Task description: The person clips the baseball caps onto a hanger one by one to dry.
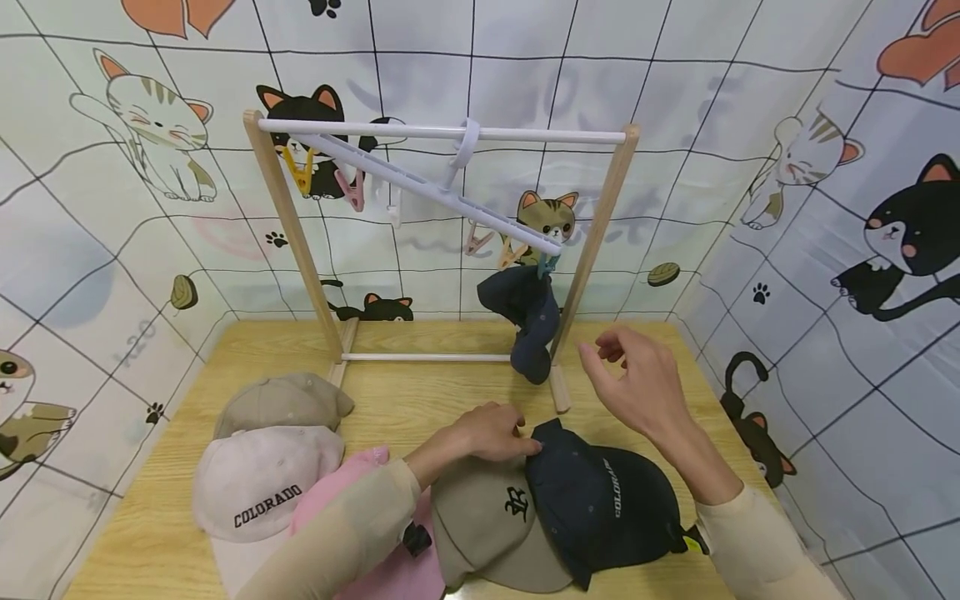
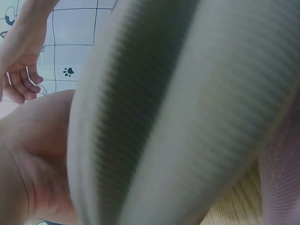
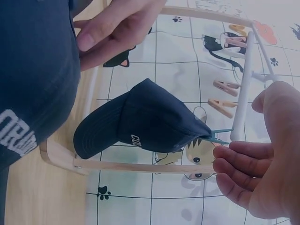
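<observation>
My left hand pinches the near edge of a navy cap with white lettering, which lies tilted on the table; part of the grip is hidden. Beneath that hand is an olive-brown cap. My right hand is raised, holding nothing, its fingers loosely bent. It is beside a second navy cap, which hangs from a teal clip at the right end of a pale lilac hanger. A sleeve fills most of the left wrist view.
A wooden rack with a white top bar carries the hanger. Other clips hang on it, including a yellow clip and a pink clip. A white cap, a beige cap and a pink cap lie at left.
</observation>
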The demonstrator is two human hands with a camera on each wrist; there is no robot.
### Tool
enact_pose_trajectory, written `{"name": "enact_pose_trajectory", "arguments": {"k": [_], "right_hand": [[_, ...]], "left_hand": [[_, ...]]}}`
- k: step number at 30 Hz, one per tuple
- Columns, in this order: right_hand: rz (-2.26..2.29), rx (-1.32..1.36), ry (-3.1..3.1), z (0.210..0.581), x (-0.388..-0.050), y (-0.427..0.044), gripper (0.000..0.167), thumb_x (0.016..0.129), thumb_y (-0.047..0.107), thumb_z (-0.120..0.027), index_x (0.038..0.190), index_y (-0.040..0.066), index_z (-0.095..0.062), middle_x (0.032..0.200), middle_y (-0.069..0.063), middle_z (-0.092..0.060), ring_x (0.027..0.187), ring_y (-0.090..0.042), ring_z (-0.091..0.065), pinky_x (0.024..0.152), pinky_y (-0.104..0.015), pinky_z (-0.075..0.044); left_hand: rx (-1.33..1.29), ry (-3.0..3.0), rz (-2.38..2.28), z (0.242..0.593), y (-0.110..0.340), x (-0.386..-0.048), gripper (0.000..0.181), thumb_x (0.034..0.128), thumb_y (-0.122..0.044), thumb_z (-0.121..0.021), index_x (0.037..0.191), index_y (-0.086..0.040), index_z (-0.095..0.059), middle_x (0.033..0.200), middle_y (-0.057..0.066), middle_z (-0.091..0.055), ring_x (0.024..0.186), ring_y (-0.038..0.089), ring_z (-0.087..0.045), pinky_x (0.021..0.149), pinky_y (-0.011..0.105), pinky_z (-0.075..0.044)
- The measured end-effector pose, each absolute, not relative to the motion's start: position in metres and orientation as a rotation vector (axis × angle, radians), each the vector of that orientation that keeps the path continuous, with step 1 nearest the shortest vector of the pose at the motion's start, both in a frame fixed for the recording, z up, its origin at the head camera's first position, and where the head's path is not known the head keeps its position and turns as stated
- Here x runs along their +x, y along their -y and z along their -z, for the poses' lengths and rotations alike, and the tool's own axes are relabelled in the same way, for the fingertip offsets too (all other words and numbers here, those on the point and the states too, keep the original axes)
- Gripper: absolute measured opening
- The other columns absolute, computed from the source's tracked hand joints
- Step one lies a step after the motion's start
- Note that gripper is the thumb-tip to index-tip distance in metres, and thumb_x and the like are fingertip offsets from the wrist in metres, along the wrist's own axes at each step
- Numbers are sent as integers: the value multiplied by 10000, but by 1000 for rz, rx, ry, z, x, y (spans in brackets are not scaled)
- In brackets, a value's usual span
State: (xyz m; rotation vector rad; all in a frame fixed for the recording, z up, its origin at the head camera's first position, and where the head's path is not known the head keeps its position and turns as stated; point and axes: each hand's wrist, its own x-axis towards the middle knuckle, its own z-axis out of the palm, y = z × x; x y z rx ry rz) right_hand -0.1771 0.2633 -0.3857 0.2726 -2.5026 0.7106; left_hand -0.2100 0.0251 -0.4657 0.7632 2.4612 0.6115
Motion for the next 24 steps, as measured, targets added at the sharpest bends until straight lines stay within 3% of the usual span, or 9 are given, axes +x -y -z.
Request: {"name": "enact_pose_trajectory", "arguments": {"k": [8, 15, 21, 24], "right_hand": [[-670, 285, 2451, 388, -163, -269, 270, 1040, 266, -743, 1078, 5, -798, 912, -128, -801, 825, -298, -725, 755, -433, -549], [-669, 309, 2407, 390, -156, -275, 208, 1022, 231, -766, 1042, 27, -804, 892, -116, -800, 805, -277, -735, 730, -419, -565], [-652, 298, 2409, 391, -151, -278, 210, 1022, 230, -768, 1049, 26, -810, 902, -120, -807, 803, -283, -739, 727, -417, -568], [-645, 293, 2416, 391, -148, -278, 208, 1029, 230, -764, 1053, 28, -807, 910, -121, -808, 805, -281, -736, 728, -422, -568]], "left_hand": [[814, -2372, -640, 467, -30, -213, 791, 1082, -566, -656, 1634, -8, -562, 1523, 132, -727, 1525, 333, -612, 1168, 403, -560], [823, -2310, -713, 464, -33, -212, 818, 1070, -558, -678, 1631, 23, -549, 1464, 135, -761, 1344, 261, -734, 1044, 332, -595], [833, -2340, -687, 461, -34, -210, 721, 1056, -549, -705, 1527, -5, -673, 1457, 113, -762, 1329, 260, -717, 958, 300, -563], [837, -2337, -688, 461, -35, -209, 714, 1047, -551, -718, 1524, -22, -680, 1439, 97, -770, 1309, 238, -716, 975, 305, -562]]}}
